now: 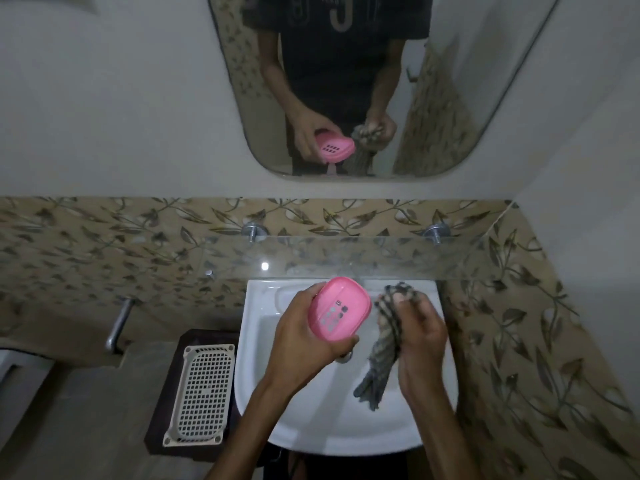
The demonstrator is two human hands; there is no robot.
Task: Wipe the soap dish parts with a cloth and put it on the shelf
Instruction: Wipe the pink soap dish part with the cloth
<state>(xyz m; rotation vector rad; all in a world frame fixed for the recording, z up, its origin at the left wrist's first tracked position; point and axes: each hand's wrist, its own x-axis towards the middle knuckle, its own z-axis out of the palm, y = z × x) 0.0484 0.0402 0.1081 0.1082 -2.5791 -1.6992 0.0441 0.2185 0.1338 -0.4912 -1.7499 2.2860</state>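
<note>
From the head camera, a white ceramic basin point(322, 420) sits near and central, fixed to a wall of brown leaf-patterned tiles point(104, 244). Just beyond its far edge a clear glass shelf point(346, 258) runs left to right on two round metal brackets point(254, 231), lying between the hands and the wall. Farther up hangs a rounded mirror point(450, 98), which reflects the person's dark shirt, both hands and what they hold. Left of the basin, a white perforated plastic tray point(201, 393) lies on a dark brown stand point(169, 368), with a metal bar point(119, 323) on the wall further left.

The left hand point(304, 344) grasps the pink oval plastic soap dish point(339, 310) over the far part of the basin, fingers along its left edge and thumb at its near edge; the slotted face tilts up. The right hand point(420, 336) is clenched round a bunched grey checked cloth point(388, 341), just right of the dish, its loose end hanging toward the bowl.
</note>
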